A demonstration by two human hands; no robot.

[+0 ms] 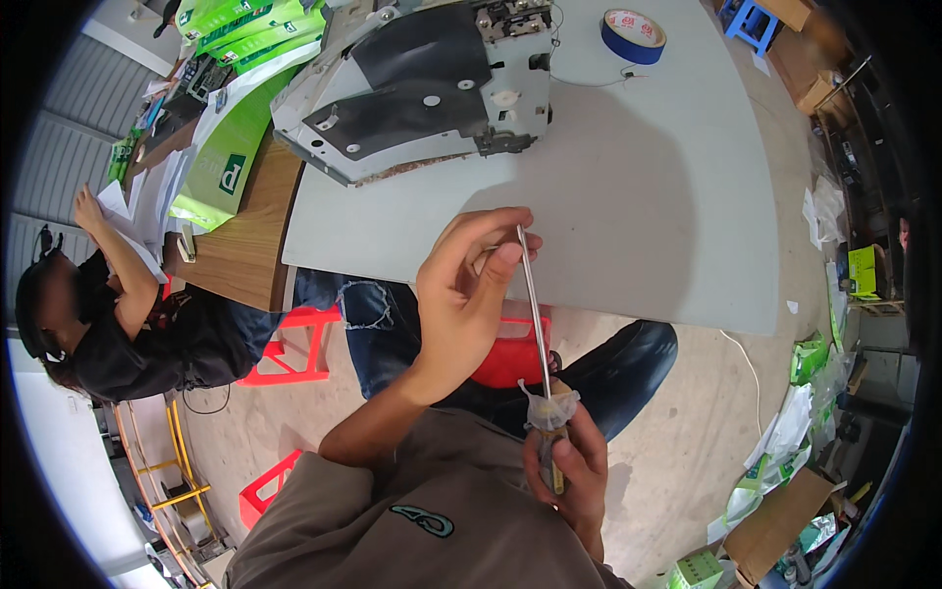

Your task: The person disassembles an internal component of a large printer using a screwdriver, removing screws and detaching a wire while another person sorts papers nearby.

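Observation:
A screwdriver (534, 304) with a long metal shaft slants up from near my body to the table's front edge. Around its handle (558, 478) my right hand (579, 465) is closed, and a crumpled piece of clear plastic (549, 407) sits where the shaft meets the handle. My left hand (461, 294) has its thumb and fingers at the tip end, closed about the shaft. Beyond both hands, a machine part (392, 134) of metal with black sheets lies on the table.
A roll of blue tape (633, 43) and a thin wire lie on the grey table (726, 250). Green paper packs (245, 25) stand at the far left, near a seated person (157, 329) holding papers. Red stools (299, 344) are below. Boxes and plastic bags line the right side.

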